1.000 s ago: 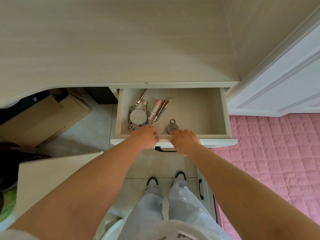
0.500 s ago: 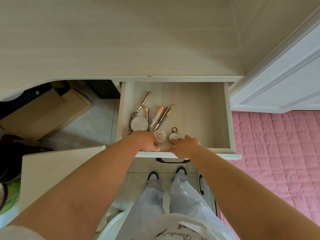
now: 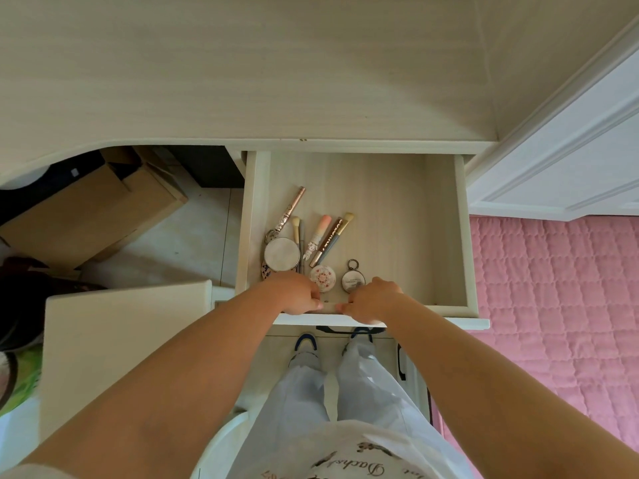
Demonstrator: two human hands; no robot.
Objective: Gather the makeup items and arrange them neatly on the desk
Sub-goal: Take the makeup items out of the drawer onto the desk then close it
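A: Both hands curl over the drawer (image 3: pixel 446 233) front edge, left hand (image 3: pixel 296 294) beside right hand (image 3: pixel 373 299).

B: Pull too far and it tips; the makeup items (image 3: pixel 311 247) in its front-left corner scatter.

Bedroom corner seen from above, in soft daylight

A pale wood-grain tabletop (image 3: pixel 242 63) fills the upper view, its front edge curving at the left. Under it stand a brown cardboard box (image 3: pixel 90 216) and pale floor tiles (image 3: pixel 193 243). A white panelled door (image 3: pixel 570 160) stands at the right above a pink quilted bed cover (image 3: pixel 560 305). A cream panel (image 3: pixel 121 340) lies lower left.
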